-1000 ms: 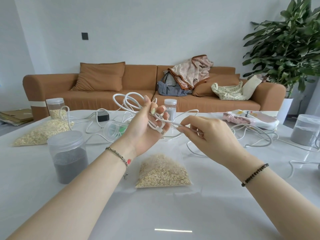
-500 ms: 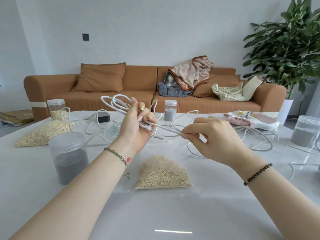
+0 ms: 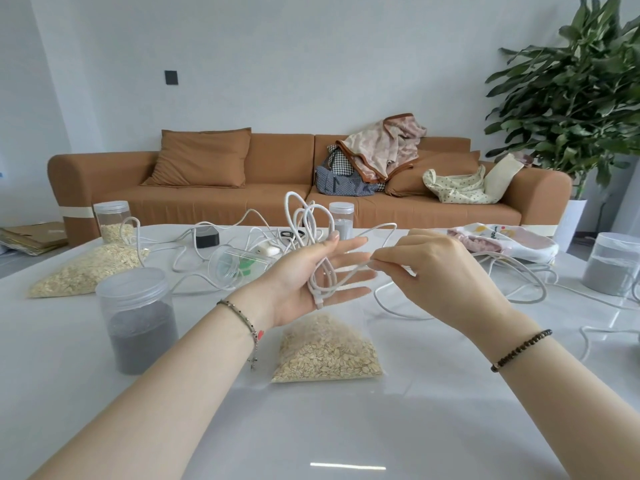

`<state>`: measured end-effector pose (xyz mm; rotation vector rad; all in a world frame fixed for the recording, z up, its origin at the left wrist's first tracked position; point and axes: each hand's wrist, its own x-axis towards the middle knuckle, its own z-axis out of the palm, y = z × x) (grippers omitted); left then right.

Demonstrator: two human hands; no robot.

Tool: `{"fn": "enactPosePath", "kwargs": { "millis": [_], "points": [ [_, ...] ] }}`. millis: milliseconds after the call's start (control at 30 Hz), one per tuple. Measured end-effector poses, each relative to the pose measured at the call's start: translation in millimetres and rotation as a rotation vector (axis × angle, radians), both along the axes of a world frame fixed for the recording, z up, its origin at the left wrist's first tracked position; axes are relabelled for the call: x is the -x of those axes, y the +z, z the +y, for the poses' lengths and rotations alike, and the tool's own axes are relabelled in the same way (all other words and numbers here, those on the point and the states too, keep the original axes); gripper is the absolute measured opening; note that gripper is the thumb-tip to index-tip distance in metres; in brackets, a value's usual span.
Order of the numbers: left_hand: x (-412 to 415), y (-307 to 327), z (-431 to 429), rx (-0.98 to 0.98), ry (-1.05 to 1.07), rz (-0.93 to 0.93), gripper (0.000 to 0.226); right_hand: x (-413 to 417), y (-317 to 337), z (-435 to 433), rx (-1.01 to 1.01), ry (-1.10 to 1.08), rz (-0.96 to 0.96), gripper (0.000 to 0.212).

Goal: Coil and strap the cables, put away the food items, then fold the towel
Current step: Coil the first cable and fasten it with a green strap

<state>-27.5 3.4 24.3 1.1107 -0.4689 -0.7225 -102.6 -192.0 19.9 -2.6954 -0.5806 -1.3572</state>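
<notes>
My left hand (image 3: 311, 285) is held palm up above the table, fingers stretched out. Loops of the white cable (image 3: 306, 220) rise from it, and my thumb pins them against the palm. The cable's plug end hangs at the heel of the palm. My right hand (image 3: 443, 271) pinches the same cable just right of the left fingertips. More white cable (image 3: 519, 282) trails loose over the table to the right. A clear bag of oats (image 3: 325, 351) lies below my hands. A pink and white cloth (image 3: 502, 239) lies at the back right.
On the white table (image 3: 346, 427) stand a jar of grey powder (image 3: 138, 320), an oat jar (image 3: 112, 220), a small jar (image 3: 341, 220) and a large jar (image 3: 613, 265). Also there: a second oat bag (image 3: 86, 268), a tipped clear jar (image 3: 239, 265) and a black charger (image 3: 207, 236). Behind is a sofa (image 3: 277, 168).
My left fingers have opened from a closed grip to flat, with the coil now upright over the palm. My right hand has brought the cable across toward the left fingertips.
</notes>
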Motion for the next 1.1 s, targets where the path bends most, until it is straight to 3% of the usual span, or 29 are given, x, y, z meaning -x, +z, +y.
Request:
{"fn": "enactPosePath", "kwargs": {
  "millis": [200, 367, 467, 633, 767, 867, 967, 1100],
  "points": [
    [0.6, -6.4, -2.4, -0.234, -0.069, -0.125, 0.039, 2.2, 2.0, 3.5, 0.005, 0.015, -0.008, 0.024],
    [-5.9, -10.7, -3.3, -0.243, -0.142, -0.167, 0.041, 5.0, 3.5, 4.1, -0.067, -0.007, -0.081, 0.03],
    [-7.9, -5.8, -0.5, -0.173, -0.199, -0.027, 0.025, 4.8, 6.6, 2.1, -0.142, -0.021, -0.053, 0.038],
    [-11.8, 2.4, 10.0, 0.003, -0.361, 0.141, 0.037, 2.7, 5.2, 4.6, -0.48, 0.09, 0.028, 0.031],
    [-15.5, 4.8, 16.5, 0.19, -0.659, 0.232, 0.033, 2.5, 6.8, 7.7, -0.766, 0.151, 0.124, 0.036],
    [-12.3, 6.9, 16.9, 0.237, -0.676, 0.239, 0.031, 0.7, 7.7, 6.5, -0.916, 0.209, 0.114, 0.037],
    [-11.6, 2.9, 13.4, 0.233, -0.644, 0.233, 0.024, 0.4, 6.3, 6.5, -0.923, 0.195, 0.071, 0.023],
    [-12.0, -3.3, 10.7, 0.18, -0.577, 0.237, 0.012, 2.5, 7.1, 8.2, -0.694, 0.129, -0.082, 0.007]
  ]
}}
